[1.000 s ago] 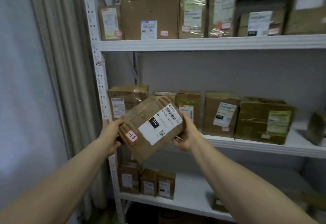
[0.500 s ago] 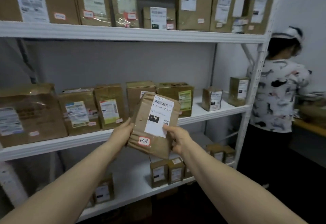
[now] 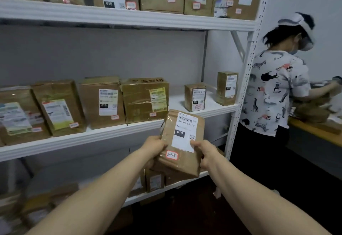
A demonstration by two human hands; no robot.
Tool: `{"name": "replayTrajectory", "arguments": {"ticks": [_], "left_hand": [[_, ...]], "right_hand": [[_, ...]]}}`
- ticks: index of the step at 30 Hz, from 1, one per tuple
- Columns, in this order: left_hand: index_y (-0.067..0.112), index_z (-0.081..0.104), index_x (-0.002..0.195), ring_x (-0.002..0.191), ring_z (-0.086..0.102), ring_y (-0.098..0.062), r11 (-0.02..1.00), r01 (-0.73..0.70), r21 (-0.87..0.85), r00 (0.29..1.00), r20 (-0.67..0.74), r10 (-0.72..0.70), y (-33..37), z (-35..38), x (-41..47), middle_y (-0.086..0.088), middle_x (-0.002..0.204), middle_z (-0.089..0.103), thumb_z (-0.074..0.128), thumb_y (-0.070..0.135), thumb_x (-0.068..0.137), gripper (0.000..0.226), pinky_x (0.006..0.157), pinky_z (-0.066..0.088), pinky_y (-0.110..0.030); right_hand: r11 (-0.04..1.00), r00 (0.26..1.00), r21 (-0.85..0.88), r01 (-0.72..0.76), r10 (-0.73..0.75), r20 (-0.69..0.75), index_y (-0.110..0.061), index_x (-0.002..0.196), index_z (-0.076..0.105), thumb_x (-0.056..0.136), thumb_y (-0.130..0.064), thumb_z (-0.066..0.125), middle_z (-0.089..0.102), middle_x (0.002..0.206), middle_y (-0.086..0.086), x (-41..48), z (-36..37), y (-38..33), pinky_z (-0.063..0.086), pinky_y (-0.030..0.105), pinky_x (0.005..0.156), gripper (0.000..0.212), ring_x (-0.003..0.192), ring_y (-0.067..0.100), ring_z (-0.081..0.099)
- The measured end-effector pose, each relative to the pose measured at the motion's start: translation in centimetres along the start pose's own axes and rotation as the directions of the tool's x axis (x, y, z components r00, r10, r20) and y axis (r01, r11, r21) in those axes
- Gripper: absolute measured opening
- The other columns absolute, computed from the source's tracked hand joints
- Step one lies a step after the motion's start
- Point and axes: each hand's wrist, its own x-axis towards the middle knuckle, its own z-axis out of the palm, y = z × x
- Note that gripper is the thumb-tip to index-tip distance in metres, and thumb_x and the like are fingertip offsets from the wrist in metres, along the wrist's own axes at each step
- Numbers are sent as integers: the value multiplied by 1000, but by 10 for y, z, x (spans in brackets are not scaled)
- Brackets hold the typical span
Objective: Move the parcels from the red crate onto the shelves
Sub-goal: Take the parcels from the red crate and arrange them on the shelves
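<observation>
You hold the flat brown paper-wrapped parcel (image 3: 182, 142) upright, white label towards you, in the air just in front of the middle white metal shelf board (image 3: 212, 109) and not yet on it. Your left hand (image 3: 155, 147) grips its left edge; your right hand (image 3: 205, 153) pinches the right edge, thumb on the label. The free gap lies between the large tape-wrapped cardboard box (image 3: 146, 99) and the small upright cardboard box (image 3: 195, 97); a careless push could topple that small one. Beyond the rack, a person in a patterned shirt (image 3: 273, 94) works at a wooden-topped bench (image 3: 314, 133). The red crate is out of view.
</observation>
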Motion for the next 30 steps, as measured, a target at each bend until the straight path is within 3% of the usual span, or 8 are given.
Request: {"name": "replayTrajectory", "arguments": {"ticks": [2,5,11,14,17,22,25,30], "left_hand": [[3,67,105,77,64,-24,1000,5,-8,1000,17,-5,6,30,10,-15,95,69,50,-3,88,24,67,54,-25],[1,64,113,68,62,-18,998,12,-60,999,37,-10,19,64,19,-9,87,67,49,-4,90,28,55,52,-19],[-2,56,125,64,58,-11,1000,-4,-23,998,55,5,32,101,29,-19,113,63,49,-4,93,33,45,48,-9],[-1,59,121,67,60,-14,1000,13,26,997,75,-15,34,106,38,-15,113,64,49,-2,93,30,47,49,-11],[-4,65,111,83,65,-21,991,33,127,996,72,-43,36,107,49,-13,108,68,55,2,88,25,63,50,-18],[-8,64,99,79,64,-22,981,16,193,991,127,-41,46,112,67,-17,94,69,60,-1,74,27,67,51,-28],[-1,59,105,87,62,-25,977,13,213,986,162,-49,48,115,69,-16,103,66,58,-6,71,35,68,50,-30],[12,60,94,83,63,-26,990,29,137,993,107,-44,61,119,77,-16,103,69,58,11,77,18,74,48,-31]], "right_hand": [[1000,1000,-8,-2,2,-19,-5,95,68,80,0,64,70,84,13,15,-28,-15,51,36,62,17,72,28,65],[999,1000,-37,5,-6,-28,-3,106,68,77,-1,65,72,97,15,39,-57,-32,54,39,65,30,84,30,68],[1000,999,1,17,-17,-34,-2,109,66,80,1,63,71,101,15,62,-88,-48,54,38,63,29,83,31,67],[1000,998,-2,4,-4,-64,-2,109,67,78,2,63,71,99,15,65,-92,-51,53,37,64,31,82,31,67],[1000,995,-22,-18,16,-101,-1,105,67,79,4,61,71,91,16,60,-94,-52,51,36,62,27,78,31,65],[998,988,-44,42,-48,-145,1,104,65,80,8,58,69,90,18,56,-95,-63,52,39,66,26,78,33,64],[994,978,-67,84,-95,-185,3,95,63,77,12,57,67,80,16,57,-93,-69,54,45,74,21,73,32,63],[989,974,31,144,-136,-184,-12,58,43,66,0,48,40,49,3,52,-86,-82,35,25,55,15,49,20,37]]}}
